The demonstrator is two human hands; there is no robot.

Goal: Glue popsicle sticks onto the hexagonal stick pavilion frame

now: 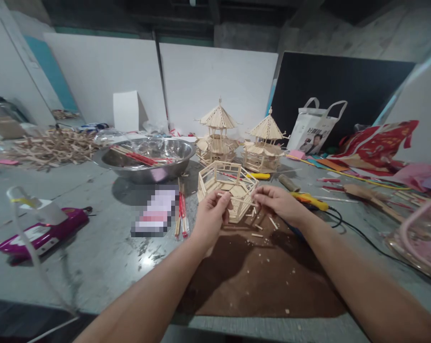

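The left hand (214,208) and the right hand (277,201) are holding one thin stick (241,200) in narrowed fingers (222,202), beside the wooden frame (240,171).

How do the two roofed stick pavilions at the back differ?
The left pavilion stands taller in the picture than the right pavilion. The left pavilion's roof looks wider, while the right pavilion's is narrower. Both are pale wooden models, upright, with a pointed finial on top.
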